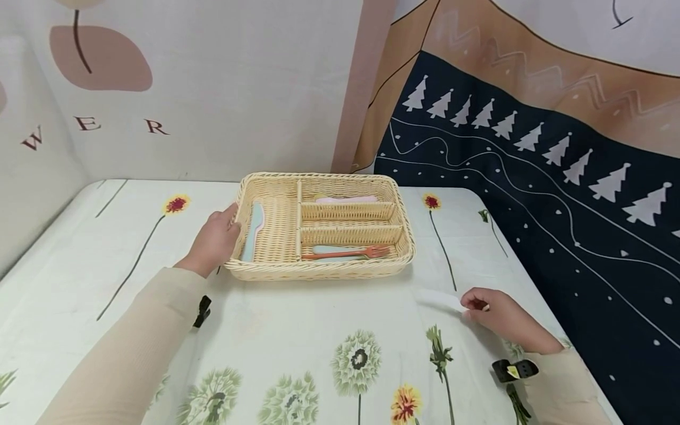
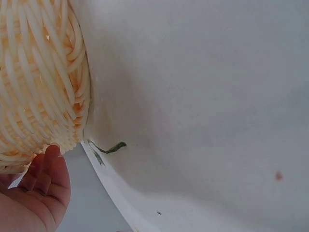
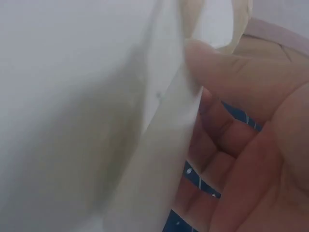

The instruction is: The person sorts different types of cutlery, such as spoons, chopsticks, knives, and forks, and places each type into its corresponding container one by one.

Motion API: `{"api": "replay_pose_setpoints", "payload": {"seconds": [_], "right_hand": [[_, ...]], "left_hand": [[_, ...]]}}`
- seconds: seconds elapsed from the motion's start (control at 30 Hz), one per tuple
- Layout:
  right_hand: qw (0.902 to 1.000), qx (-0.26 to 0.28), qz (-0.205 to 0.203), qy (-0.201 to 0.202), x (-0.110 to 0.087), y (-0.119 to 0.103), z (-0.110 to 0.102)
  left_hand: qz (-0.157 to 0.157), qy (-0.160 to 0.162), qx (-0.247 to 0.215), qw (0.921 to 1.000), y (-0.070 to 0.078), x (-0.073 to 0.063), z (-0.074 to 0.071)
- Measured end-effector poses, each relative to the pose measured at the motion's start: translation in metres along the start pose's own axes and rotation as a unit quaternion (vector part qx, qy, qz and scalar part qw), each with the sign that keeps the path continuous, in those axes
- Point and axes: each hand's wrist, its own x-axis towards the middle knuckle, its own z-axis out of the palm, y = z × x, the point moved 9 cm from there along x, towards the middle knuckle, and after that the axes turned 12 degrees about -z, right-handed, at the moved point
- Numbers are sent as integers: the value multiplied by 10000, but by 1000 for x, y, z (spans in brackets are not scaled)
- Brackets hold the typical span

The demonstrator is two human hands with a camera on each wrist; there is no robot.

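A cream woven cutlery basket (image 1: 347, 271) stands toward the back of the table, with compartments divided by woven walls. My left hand (image 1: 215, 239) grips its left end, and in the left wrist view the fingertips (image 2: 50, 152) are at the weave. In the left compartment lies a light blue knife (image 1: 249, 236). A pink utensil (image 1: 347, 200) lies in the back compartment, and an orange fork (image 1: 345, 254) over light blue pieces in the front one. To the right, my right hand (image 1: 499, 316) pinches a thin, flat white piece (image 1: 440, 300) with a rounded end; I cannot tell its kind.
A white flower-print cloth (image 1: 297, 330) covers the table. Its right edge (image 1: 523, 260) runs beside a dark hanging with white trees (image 1: 510, 165). A pale hanging (image 1: 239, 88) stands behind the basket.
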Motion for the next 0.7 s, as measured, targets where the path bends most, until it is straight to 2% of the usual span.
{"api": "replay_pose_setpoints", "payload": {"seconds": [0.13, 0.5, 0.7], "right_hand": [[9992, -154, -284, 230, 7, -16, -7], [9961, -203, -532, 678, 34, -61, -27], [9911, -234, -822, 1019, 52, -82, -39]], "left_hand": [[-17, -18, 3, 10000, 0, 0, 0], [-12, -31, 43, 10000, -4, 2, 2], [-15, 4, 27, 10000, -4, 1, 1]]}}
